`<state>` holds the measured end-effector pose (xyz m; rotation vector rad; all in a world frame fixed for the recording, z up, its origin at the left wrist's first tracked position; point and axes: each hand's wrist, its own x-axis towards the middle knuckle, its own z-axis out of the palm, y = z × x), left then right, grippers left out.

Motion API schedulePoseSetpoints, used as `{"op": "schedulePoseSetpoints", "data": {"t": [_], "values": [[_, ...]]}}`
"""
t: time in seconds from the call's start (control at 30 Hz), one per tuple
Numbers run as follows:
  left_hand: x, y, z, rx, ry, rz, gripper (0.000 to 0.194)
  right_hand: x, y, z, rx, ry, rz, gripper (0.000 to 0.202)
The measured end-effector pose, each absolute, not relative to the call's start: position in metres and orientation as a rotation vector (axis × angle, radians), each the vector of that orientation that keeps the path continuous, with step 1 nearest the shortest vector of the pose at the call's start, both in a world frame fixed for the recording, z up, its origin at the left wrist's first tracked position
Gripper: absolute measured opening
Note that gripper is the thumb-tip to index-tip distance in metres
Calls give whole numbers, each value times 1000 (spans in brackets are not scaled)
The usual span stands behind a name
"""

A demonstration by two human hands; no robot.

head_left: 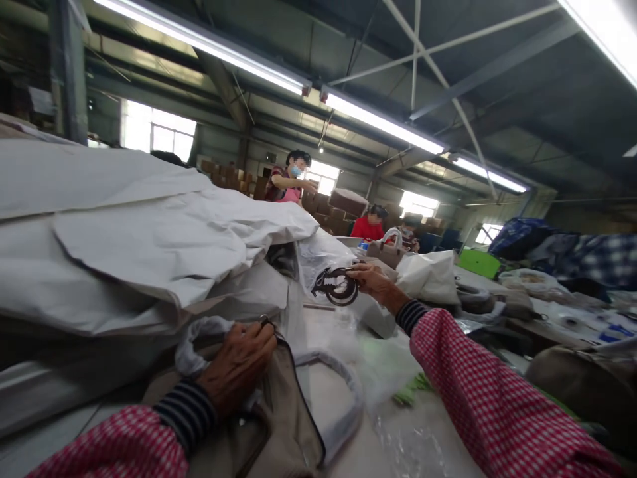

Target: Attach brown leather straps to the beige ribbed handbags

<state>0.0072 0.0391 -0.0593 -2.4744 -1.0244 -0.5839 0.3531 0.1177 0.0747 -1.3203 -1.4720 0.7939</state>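
Note:
A taupe handbag (pixel 283 405) lies in front of me, its handles (pixel 348 385) wrapped in white padding. My left hand (pixel 241 362) grips its top edge beside a small metal ring (pixel 265 321); the fingertips are partly hidden. Farther forward, above the table, my right hand (pixel 373 282) is closed on a coiled dark brown strap (pixel 341 287) with a white piece among its loops. Clear plastic wrapping (pixel 323 255) lies just behind the strap.
Large white sheets (pixel 149 232) are heaped on the left. A green cloth (pixel 413 390) and clear plastic (pixel 408 445) lie on the table. Another bag (pixel 385 252), a white bundle (pixel 430 275) and a green box (pixel 478 263) stand farther back. Several people (pixel 288 179) are beyond.

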Motion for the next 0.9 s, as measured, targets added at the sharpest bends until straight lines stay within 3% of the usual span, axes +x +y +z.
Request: {"op": "schedulePoseSetpoints", "data": {"t": [0.2,0.3,0.43,0.63,0.77,0.9], "values": [[6,36,-51,-2538,-968,-638,17,335,71,49,-1332,-1627,965,34],[7,34,-42,-2579,-985,-580,13,325,67,29,-1389,-1745,950,28],[5,34,-35,-2627,-1027,-539,9,308,68,11,-1432,-1877,722,11],[4,25,-27,-2622,-1034,-429,13,286,65,5,-1327,-2084,349,18],[5,20,-24,-2607,-945,-386,11,277,68,-3,-1374,-2344,282,9],[4,21,-24,-2663,-946,-403,8,269,76,-12,-1471,-2527,258,28]]}}
